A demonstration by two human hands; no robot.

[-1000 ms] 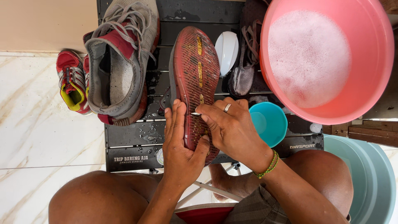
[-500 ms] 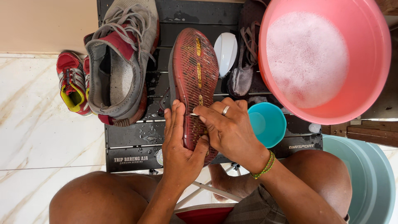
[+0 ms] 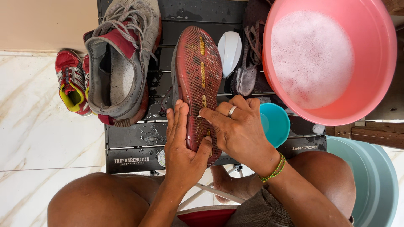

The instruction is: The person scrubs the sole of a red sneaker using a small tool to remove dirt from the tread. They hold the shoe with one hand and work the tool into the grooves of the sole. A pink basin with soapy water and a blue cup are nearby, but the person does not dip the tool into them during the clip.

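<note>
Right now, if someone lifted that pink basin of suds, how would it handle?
The pink basin is probably heavy and sloshy, since foam fills it well up. Its thin plastic rim may flex. It overhangs the wet black table, so it might tip or slide.

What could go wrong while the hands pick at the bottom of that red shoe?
The right hand pokes a thin pick into the red shoe sole close to the left hand fingers, so it might jab them. The soapy pink basin sits beside that elbow, as does the small teal cup; a bump could spill them.
</note>
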